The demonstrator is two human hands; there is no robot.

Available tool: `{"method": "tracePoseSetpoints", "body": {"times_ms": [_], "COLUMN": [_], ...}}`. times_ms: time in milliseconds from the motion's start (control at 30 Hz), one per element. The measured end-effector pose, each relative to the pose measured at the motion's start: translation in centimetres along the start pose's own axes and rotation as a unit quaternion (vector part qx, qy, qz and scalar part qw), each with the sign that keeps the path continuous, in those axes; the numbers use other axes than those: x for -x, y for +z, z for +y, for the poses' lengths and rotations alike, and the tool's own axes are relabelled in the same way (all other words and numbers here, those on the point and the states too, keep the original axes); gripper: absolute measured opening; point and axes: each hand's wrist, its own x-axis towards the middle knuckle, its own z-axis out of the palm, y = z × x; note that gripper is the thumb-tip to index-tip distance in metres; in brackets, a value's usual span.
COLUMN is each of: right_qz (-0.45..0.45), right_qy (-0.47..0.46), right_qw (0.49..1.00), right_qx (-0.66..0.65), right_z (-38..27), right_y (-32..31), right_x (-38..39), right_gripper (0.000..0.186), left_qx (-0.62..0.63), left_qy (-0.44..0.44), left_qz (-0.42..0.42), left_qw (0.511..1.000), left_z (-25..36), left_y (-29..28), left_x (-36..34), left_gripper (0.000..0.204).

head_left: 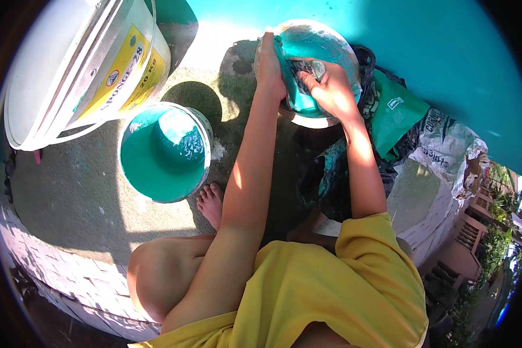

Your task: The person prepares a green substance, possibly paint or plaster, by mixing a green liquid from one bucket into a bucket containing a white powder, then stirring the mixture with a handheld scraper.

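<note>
A round basin (345, 46) smeared with teal paint sits at the far centre, and both my hands are over it. My left hand (271, 71) grips the left side of a flat, teal-coated piece (301, 102), whose exact kind I cannot make out. My right hand (332, 90) is closed around a dark, paint-stained scraper-like tool (314, 69), pressed close to the teal piece. To the left of my forearms stands an open white bucket (134, 168), its inside and bottom coated in teal paint.
A large white pail (69, 69) with a yellow label looms at the upper left. Right of the basin lie black plastic, a green bag (395, 113) and a crumpled white sack (446, 151). A teal wall (446, 58) rises behind. My bare foot (210, 204) is beside the bucket.
</note>
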Motion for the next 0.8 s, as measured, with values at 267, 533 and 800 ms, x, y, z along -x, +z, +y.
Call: {"method": "tracePoseSetpoints", "body": {"times_ms": [267, 533, 800], "right_qz": [0.083, 0.099, 0.170], "right_qy": [0.037, 0.041, -0.090], "right_qw": [0.993, 0.993, 0.981], "right_qx": [0.069, -0.057, -0.019], "right_z": [2.9, -0.3, 1.0], "right_y": [1.9, 2.4, 2.7], "right_x": [-1.1, 2.9, 1.6], "right_gripper": [0.027, 0.022, 0.024], "left_qx": [-0.001, -0.006, -0.025], "left_qy": [-0.020, -0.003, -0.022], "left_qz": [-0.005, 0.020, 0.028], "left_qw": [1.000, 1.000, 0.999], "left_z": [-0.5, -0.7, -0.2], "left_y": [0.5, -1.0, -0.4], "left_x": [-0.4, -0.8, -0.6], "left_gripper": [0.052, 0.049, 0.052]}}
